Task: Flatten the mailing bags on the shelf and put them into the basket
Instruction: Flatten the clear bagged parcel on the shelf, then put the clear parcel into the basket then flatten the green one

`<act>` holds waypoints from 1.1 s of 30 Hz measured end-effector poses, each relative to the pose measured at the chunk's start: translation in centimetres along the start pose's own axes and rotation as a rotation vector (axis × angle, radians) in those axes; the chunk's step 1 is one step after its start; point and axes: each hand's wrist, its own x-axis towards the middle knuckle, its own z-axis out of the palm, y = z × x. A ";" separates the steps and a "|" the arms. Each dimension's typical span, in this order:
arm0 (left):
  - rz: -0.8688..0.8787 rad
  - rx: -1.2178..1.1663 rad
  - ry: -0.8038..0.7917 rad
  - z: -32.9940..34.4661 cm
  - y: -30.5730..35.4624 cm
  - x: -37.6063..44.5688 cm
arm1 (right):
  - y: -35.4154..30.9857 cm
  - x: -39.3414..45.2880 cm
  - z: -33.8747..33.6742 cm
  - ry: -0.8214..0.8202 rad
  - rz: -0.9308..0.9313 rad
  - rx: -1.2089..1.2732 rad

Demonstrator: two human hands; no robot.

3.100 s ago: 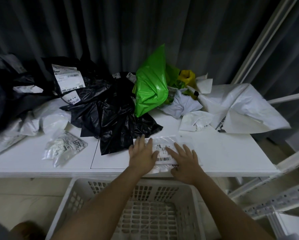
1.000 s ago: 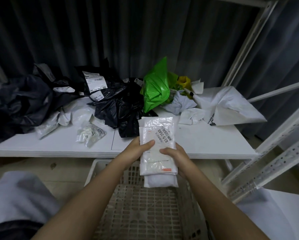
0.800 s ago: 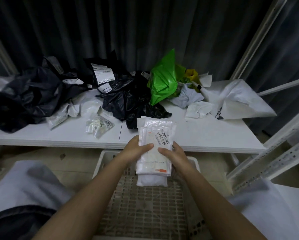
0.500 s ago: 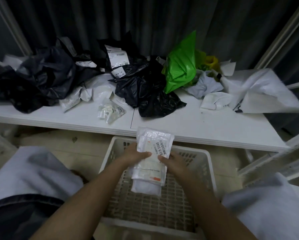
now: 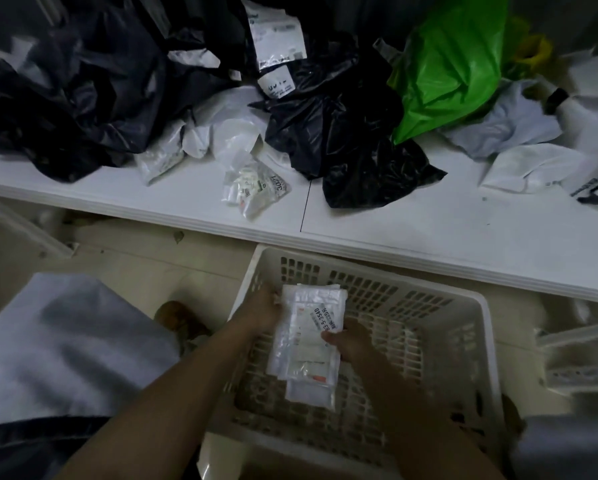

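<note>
A flattened stack of clear and white mailing bags (image 5: 308, 344) with a printed label is down inside the white slatted basket (image 5: 477, 341) on the floor. My left hand (image 5: 259, 311) grips the stack's left edge and my right hand (image 5: 348, 341) pinches its right edge. On the white shelf (image 5: 429, 233) above lie crumpled bags: black bags (image 5: 339, 133), a green bag (image 5: 446, 64), white bags (image 5: 529, 168) and a small clear labelled bag (image 5: 252, 188).
More black bags (image 5: 65, 98) pile up at the shelf's left. A white metal rack frame (image 5: 578, 355) stands right of the basket. My knees in grey cloth (image 5: 65, 348) flank the basket on the tiled floor.
Both hands lifted the flattened stack off the shelf and lowered it into the basket. The view tilted downward.
</note>
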 end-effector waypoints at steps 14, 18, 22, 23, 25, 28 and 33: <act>0.023 0.298 0.300 -2.6 3.2 1.1 | -4.9 1.2 0.8 -0.032 -0.262 -0.245; 0.314 0.194 0.622 -4.9 6.7 0.2 | -9.4 -0.2 0.1 -0.018 -0.453 -0.289; 0.506 0.324 0.897 -7.1 8.6 1.4 | -13.3 -2.4 -0.4 0.003 -0.625 -0.364; 0.444 0.369 0.912 -7.5 8.8 1.9 | -14.1 -2.9 -0.5 0.001 -0.652 -0.372; 0.266 0.479 0.792 -8.6 9.1 2.9 | -15.4 -3.6 -0.6 0.000 -0.695 -0.370; 0.040 0.612 0.572 -9.7 9.1 4.1 | -16.6 -4.2 -0.8 0.000 -0.692 -0.366; 0.026 0.777 0.623 -9.9 10.1 3.0 | -17.6 -5.6 -2.0 -0.019 -0.674 -0.368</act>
